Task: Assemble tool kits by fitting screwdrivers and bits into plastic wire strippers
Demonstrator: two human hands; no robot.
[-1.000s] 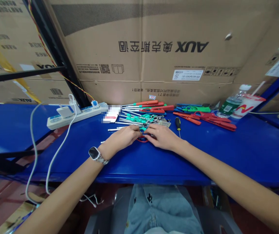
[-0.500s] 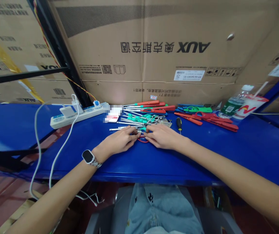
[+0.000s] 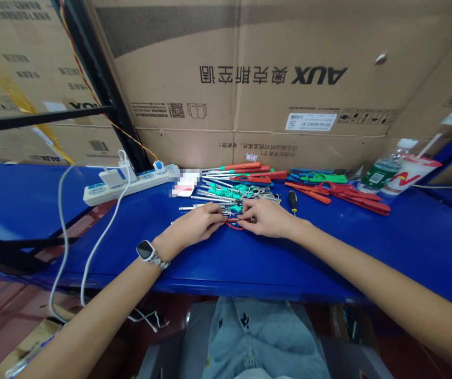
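Note:
Both hands meet over the blue tabletop at the centre. My left hand (image 3: 202,223), with a watch on its wrist, pinches the left end of a small red piece (image 3: 233,220). On the other side my right hand (image 3: 264,218) has its fingers closed on the same red piece, which lies between the fingertips. A red loop (image 3: 234,227) shows just below it. Behind the hands lies a pile of metal rods with teal parts (image 3: 226,192). Red-handled tools (image 3: 245,166) rest at the back of that pile.
A black and yellow screwdriver (image 3: 293,200) lies right of my right hand. Red plastic parts (image 3: 362,199), green parts (image 3: 324,178), a bottle (image 3: 380,176) and a cup (image 3: 411,171) stand or lie farther right. A power strip (image 3: 139,183) with white cables is at the left.
The fingertips have moved slightly apart, and more of the red piece shows between them. The whole view has shifted a little.

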